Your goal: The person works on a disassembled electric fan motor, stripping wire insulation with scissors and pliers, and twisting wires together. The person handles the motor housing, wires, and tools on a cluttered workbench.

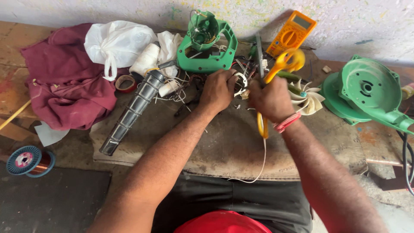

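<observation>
Both hands pinch the wire coil (239,83): left hand (218,89) steadies it, right hand (271,98) grips yellow scissors (282,64); housings lie apart.

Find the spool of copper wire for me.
In the head view, the spool of copper wire lies at the far left edge, on the dark surface below the maroon cloth and left of the ribbed black nozzle, well away from both hands.

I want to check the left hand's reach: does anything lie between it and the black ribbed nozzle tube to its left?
Yes. Between the left hand and the black ribbed nozzle tube lies a tangle of loose wires on the worn mat. The right hand holds yellow-handled scissors.
</observation>
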